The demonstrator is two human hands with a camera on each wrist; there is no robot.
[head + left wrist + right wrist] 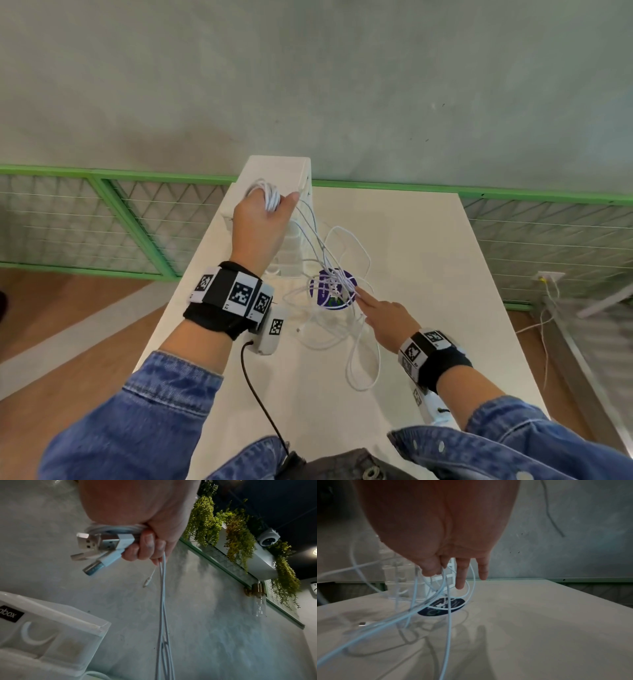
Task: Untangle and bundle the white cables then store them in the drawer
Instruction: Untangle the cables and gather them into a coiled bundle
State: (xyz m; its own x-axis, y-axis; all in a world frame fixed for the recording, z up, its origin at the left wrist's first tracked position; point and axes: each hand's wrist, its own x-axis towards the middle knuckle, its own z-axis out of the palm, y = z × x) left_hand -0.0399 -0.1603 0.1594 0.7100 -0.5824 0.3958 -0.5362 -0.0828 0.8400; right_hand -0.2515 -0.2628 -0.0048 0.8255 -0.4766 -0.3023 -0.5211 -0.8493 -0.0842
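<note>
My left hand [269,216] is raised above the white drawer unit [274,169] and grips a coil of white cables [269,195]. In the left wrist view several USB plugs [96,547] stick out of the fist, and loose strands [163,601] hang down from it. Those strands run to a tangle of white cable [334,284] on the table [411,260]. My right hand [371,306] reaches into that tangle. Its thumb and forefinger pinch a strand [444,577], while the other fingers [460,577] point straight down.
A round purple sticker [339,291] lies under the tangle. The drawer unit [51,628] stands at the table's far left with its drawers closed. A green mesh fence [102,212] runs behind the table. A black lead [260,397] trails from my left wrist.
</note>
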